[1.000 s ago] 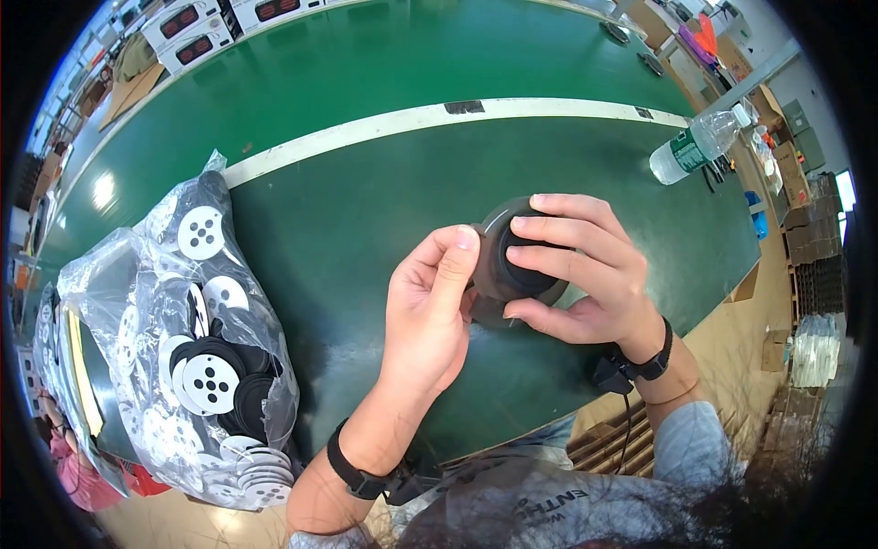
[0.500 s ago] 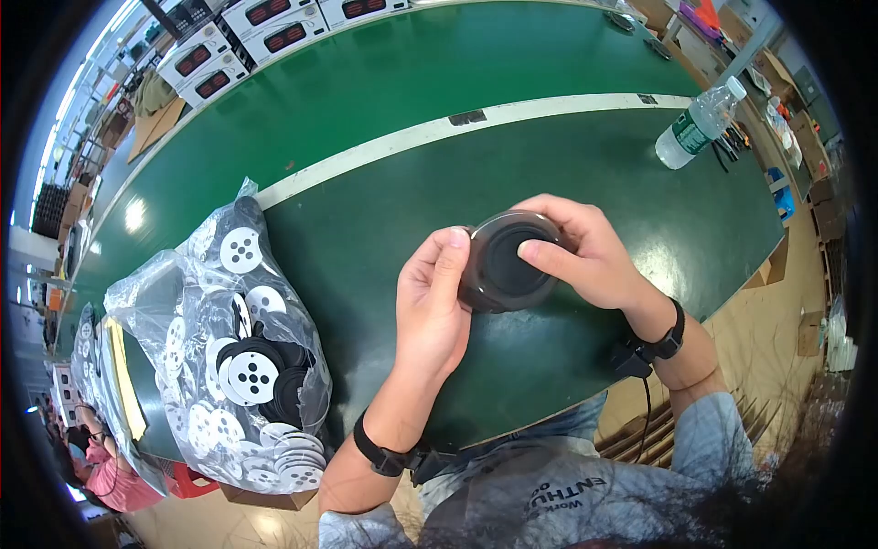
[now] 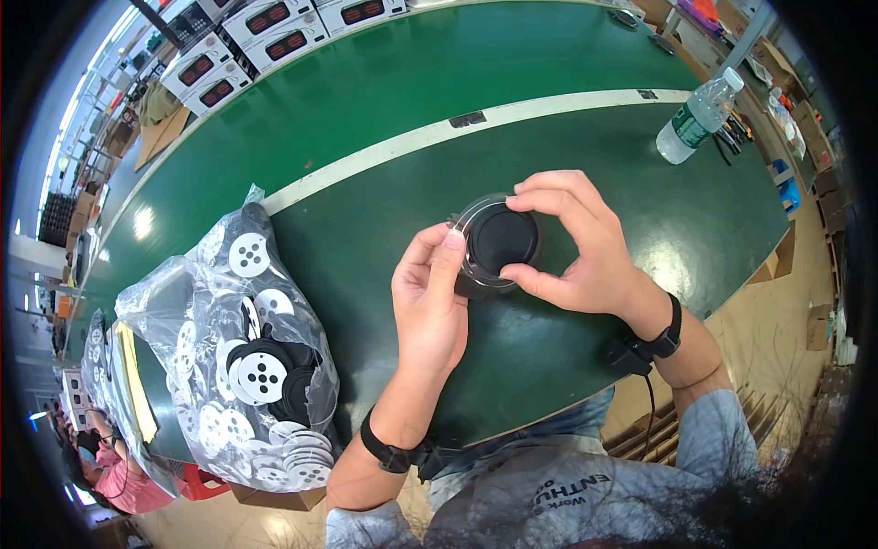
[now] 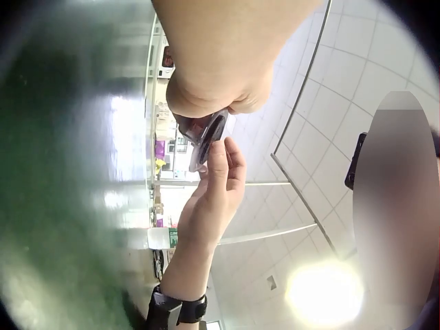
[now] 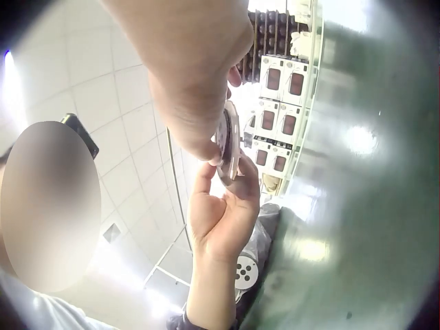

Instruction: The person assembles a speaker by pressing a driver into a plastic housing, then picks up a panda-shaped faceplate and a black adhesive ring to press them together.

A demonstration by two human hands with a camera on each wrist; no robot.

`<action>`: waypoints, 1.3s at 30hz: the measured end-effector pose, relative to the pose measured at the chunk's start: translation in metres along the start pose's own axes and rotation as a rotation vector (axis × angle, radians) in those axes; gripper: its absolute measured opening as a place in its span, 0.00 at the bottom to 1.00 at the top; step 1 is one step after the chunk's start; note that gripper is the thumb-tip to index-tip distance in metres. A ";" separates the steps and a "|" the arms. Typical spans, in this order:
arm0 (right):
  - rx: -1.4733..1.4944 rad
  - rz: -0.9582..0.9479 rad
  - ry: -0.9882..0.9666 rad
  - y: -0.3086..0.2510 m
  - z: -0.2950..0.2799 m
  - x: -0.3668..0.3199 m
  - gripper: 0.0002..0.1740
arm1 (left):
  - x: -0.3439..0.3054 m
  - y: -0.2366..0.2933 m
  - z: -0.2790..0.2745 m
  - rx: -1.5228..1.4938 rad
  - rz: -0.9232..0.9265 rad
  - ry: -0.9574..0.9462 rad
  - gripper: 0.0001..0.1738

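Above the green table (image 3: 366, 229) both hands hold a round, see-through dark plastic piece (image 3: 475, 285) with a black disc (image 3: 506, 240) set in its face. My left hand (image 3: 428, 311) pinches its left edge between thumb and fingers. On the other side, my right hand (image 3: 590, 252) spans the black disc, thumb at its lower edge and fingertips at its upper edge. Seen edge-on in the left wrist view, the black disc (image 4: 217, 127) sits close against the plastic piece. The right wrist view shows the left hand (image 5: 227, 220) below the plastic piece's rim (image 5: 236, 161).
A clear plastic bag (image 3: 151, 297) of white and black discs with holes lies at the left, with a disc stack (image 3: 297, 448) at its front. A water bottle (image 3: 700, 119) stands at the back right. Printed boxes (image 3: 283, 41) line the far edge; another person (image 3: 133, 480) is at far left.
The right hand has shifted from fingers over the face, through a thumb press on the black disc, to thumb and fingertips at its edges. The left hand keeps its pinch.
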State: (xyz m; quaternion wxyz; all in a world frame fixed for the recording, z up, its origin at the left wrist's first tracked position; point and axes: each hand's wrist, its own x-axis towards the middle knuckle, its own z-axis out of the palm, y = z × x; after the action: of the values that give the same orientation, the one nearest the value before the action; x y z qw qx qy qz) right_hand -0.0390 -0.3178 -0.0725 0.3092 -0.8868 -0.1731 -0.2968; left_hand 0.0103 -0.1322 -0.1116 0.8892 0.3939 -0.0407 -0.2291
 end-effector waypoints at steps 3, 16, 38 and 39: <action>-0.006 0.007 -0.019 0.001 0.004 -0.002 0.32 | 0.000 -0.001 0.000 0.009 0.015 -0.007 0.08; -0.053 -0.050 -0.073 0.001 0.006 -0.007 0.25 | -0.001 -0.005 -0.001 0.033 0.019 -0.015 0.07; -0.004 0.044 -0.015 -0.007 -0.002 -0.002 0.40 | 0.000 0.000 -0.002 0.069 0.152 -0.055 0.05; 0.000 0.040 -0.010 -0.006 -0.001 -0.002 0.40 | 0.000 0.000 -0.002 0.071 0.156 -0.060 0.05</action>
State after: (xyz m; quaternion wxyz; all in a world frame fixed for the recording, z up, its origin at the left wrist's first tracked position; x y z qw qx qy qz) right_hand -0.0443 -0.3141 -0.0705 0.3143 -0.8915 -0.1567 -0.2861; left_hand 0.0104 -0.1310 -0.1128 0.8882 0.4138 -0.1059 -0.1694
